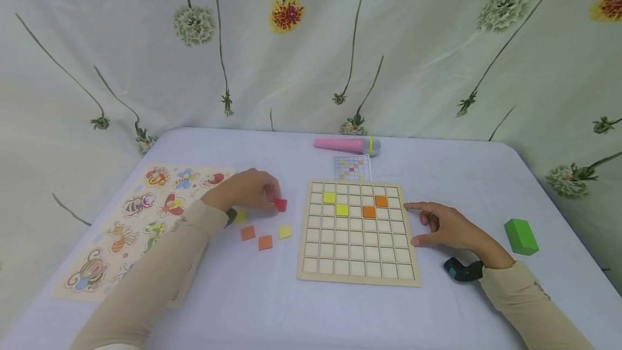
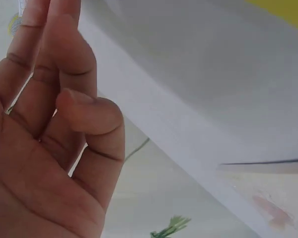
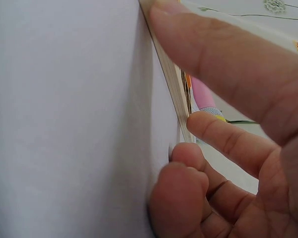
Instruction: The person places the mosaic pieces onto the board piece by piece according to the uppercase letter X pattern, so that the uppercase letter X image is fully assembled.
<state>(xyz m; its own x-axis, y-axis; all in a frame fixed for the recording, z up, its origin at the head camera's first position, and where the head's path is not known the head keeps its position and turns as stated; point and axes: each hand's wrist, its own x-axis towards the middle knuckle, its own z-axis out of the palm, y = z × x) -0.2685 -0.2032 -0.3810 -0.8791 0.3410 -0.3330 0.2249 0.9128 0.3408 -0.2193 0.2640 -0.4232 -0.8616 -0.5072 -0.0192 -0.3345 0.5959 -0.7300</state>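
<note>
In the head view, my left hand (image 1: 252,190) pinches a small red square tile (image 1: 280,205) at its fingertips, left of the wooden grid board (image 1: 358,281). The left wrist view shows the palm and bent fingers (image 2: 69,114), with the tile out of sight. My right hand (image 1: 449,227) touches the board's right edge with thumb and index finger extended, while its other fingers bend. Two yellow tiles (image 1: 329,197) and two orange tiles (image 1: 369,211) sit in grid cells. Near my left hand lie loose orange tiles (image 1: 265,242) and yellow tiles (image 1: 284,231).
A printed pattern card (image 1: 352,168) lies just behind the board, and a pink toy microphone (image 1: 340,145) lies beyond it. At right is a green block (image 1: 521,236). An insect-picture board (image 1: 131,220) lies at left, partly under my left arm.
</note>
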